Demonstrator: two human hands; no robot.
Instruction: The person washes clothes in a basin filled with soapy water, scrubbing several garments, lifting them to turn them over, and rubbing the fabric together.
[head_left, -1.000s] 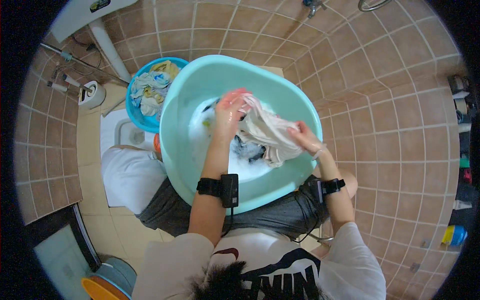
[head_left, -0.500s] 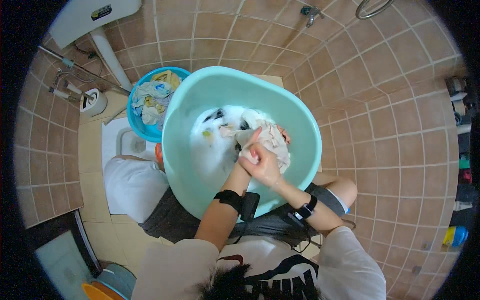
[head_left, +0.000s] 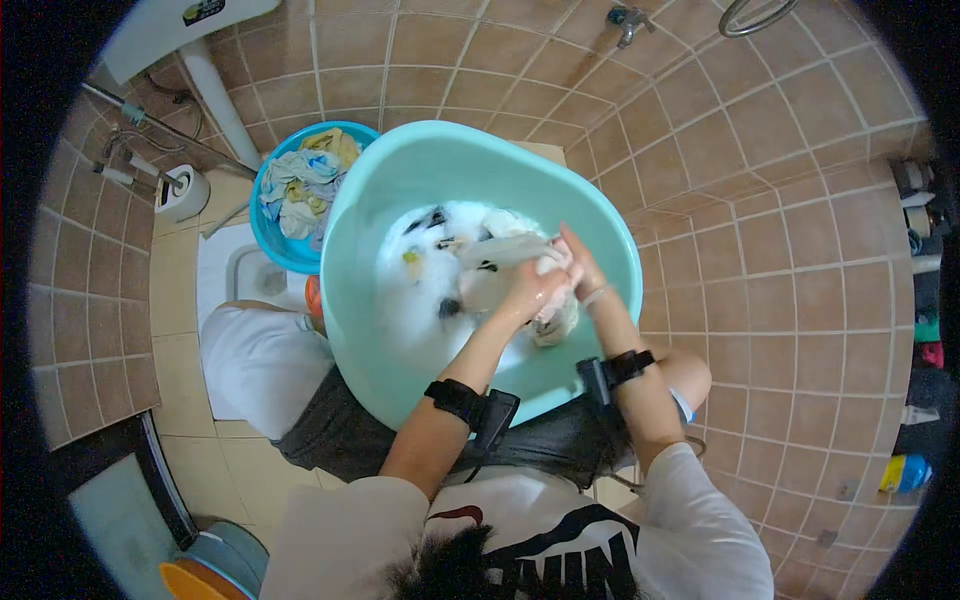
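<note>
A large mint-green tub (head_left: 595,205) stands between my legs with sudsy water (head_left: 410,320) in it. Over the suds, toward the tub's right side, is a wet off-white garment (head_left: 503,252) bunched between my hands. My left hand (head_left: 532,292) grips the bunched cloth from the left, fingers curled round it. My right hand (head_left: 586,265) presses on the cloth from the right, one finger or the thumb pointing up; its other fingers are partly hidden. Dark cloth pieces (head_left: 432,219) and a small yellow-green spot (head_left: 411,257) show in the suds.
A blue basin (head_left: 262,232) heaped with wet clothes (head_left: 300,190) stands left of the tub, beside a squat toilet (head_left: 215,265). A toilet brush holder (head_left: 182,195) is at the far left. Tiled walls close in; a tap (head_left: 630,22) is on the far wall. Bottles (head_left: 905,473) line the right.
My hands were crossed at the wrists, right over left. Now they are uncrossed, side by side on the garment, which has shifted and stretched out to the left.
</note>
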